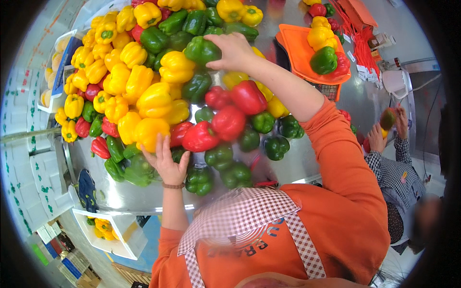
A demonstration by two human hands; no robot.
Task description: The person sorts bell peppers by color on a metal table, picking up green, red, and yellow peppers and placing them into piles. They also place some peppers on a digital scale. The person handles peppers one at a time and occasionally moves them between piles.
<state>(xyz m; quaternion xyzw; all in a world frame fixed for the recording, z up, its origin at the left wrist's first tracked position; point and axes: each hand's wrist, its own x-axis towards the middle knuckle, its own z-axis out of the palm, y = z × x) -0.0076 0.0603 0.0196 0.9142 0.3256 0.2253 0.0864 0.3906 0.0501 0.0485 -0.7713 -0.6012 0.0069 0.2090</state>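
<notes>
My right hand reaches across the steel table and grips a green bell pepper at the far side of the heap. Thumb and fingers lie on either side of its right end. My left hand is nearer my body, fingers spread and fingertips against the lower edge of a large yellow bell pepper. Right of that hand lie a red bell pepper and another red bell pepper. Green bell peppers, one of them a dark green pepper, rest close to my apron. The left palm's underside is hidden.
An orange tray with several mixed peppers stands to the right, beside red mesh bags. A co-worker's hands hold produce farther right. A white foam box with peppers sits below the table's left edge. Dark cloth lies on that edge.
</notes>
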